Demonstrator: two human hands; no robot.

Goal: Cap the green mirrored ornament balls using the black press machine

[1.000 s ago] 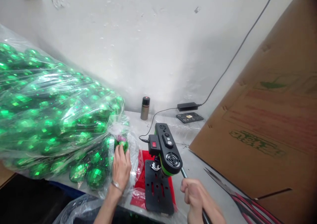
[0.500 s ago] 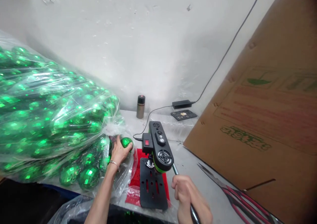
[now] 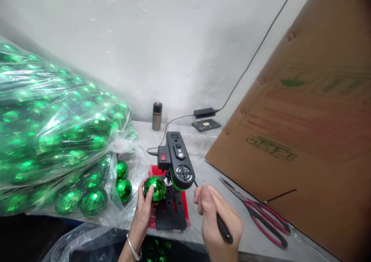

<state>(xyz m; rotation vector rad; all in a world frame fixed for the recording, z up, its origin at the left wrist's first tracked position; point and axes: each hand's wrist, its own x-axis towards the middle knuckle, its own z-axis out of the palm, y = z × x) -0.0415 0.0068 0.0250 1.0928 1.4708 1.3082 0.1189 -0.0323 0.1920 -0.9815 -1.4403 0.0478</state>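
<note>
The cardboard box [image 3: 307, 138] slants along the right, its lower edge bounding the grey bench [image 3: 199, 167]. On the left, the clear plastic bag [image 3: 58, 119], packed with green faceted balls, spreads to the bench's front edge. Between them the black corded device [image 3: 180, 159] has its long axis running from far left to near right; its slotted base plate [image 3: 176, 222] lies close to the front edge. A strip of bench separates the device from the red-and-black-handled scissors [image 3: 261, 215], whose blades point away and leftward. The right hand [image 3: 218, 215] is closed around the lever [image 3: 223, 230], which slopes from the device's near end toward the person. The left hand [image 3: 141, 215] grips a green mirrored ball [image 3: 157, 188] between thumb and fingers; it is round, and sits by the base plate's left edge, contact unclear. Half a second ago, ball and left hand were by the bag's gathered neck; now they are beside the device, while the right hand keeps its hold
</note>
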